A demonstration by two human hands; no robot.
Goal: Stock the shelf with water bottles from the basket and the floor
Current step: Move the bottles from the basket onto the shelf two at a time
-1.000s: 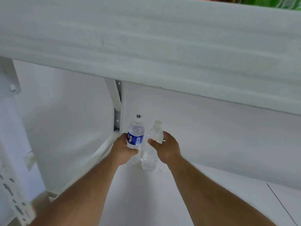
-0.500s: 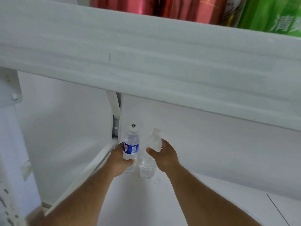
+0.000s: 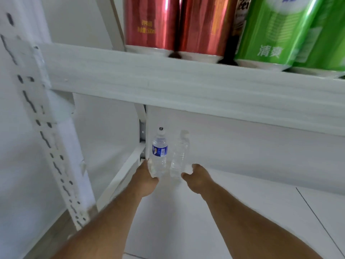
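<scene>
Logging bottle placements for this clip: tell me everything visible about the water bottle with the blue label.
The blue-labelled bottle is clear plastic, water-filled, with a pale cap and a blue band round its upper body. It stands upright at the back left corner of the white lower shelf, beside the unlabelled bottle. The left hand grips its base; the right hand is apart from it.

One head-worn wide-angle camera gives the only view, so no part of the scene is shared with another. It looks forward and down into the lower bay of a white shelf, from just in front of it. The upper board's front edge crosses the frame close to the lens, with cans above it cut off by the top edge. Both forearms reach away from the bottom edge toward the back corner, where two bottles stand far from the lens. Straight lines bow near the edges.
</scene>
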